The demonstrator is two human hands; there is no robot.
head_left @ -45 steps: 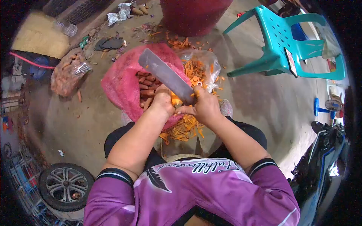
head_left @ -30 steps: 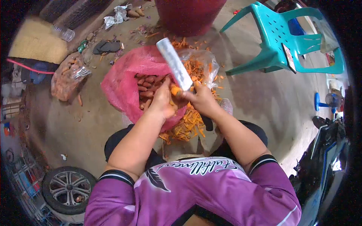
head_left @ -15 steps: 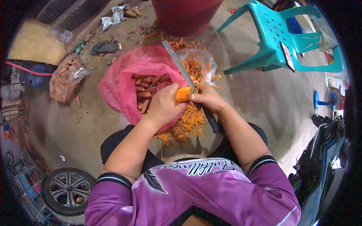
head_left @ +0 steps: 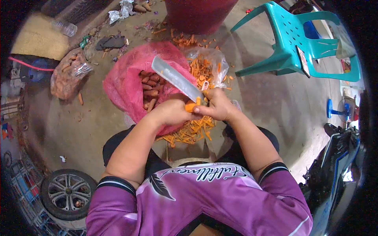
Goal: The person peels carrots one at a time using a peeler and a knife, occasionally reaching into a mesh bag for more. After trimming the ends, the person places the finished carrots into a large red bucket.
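Note:
My left hand (head_left: 173, 112) is closed around an orange-fleshed root (head_left: 190, 106), which looks like a peeled sweet potato. In my right hand (head_left: 218, 104) is a knife (head_left: 177, 80) with a long, broad blade pointing up and to the left. The blade's lower end is against the root, with an orange sliver beside it; my fingers partly hide the contact. Under my hands lies a pile of orange peelings (head_left: 193, 131). A pink mesh sack (head_left: 126, 84) of reddish-brown roots (head_left: 151, 84) stands open beyond my left hand. Behind the knife is a clear plastic bag (head_left: 220, 69) with orange pieces.
A teal plastic chair (head_left: 281, 59) stands at the right, a phone-like object (head_left: 302, 61) on its seat. Beyond the sack is a red tub (head_left: 199, 15). A filled plastic bag (head_left: 69, 80), a sandal (head_left: 110, 43) and a wheel (head_left: 69, 193) are leftward; a motorcycle (head_left: 336, 165) is at right.
The knife has turned so its broad blade face shows, and its tip has swung left and down. Both hands have lowered slightly, still gripping the sweet potato and knife.

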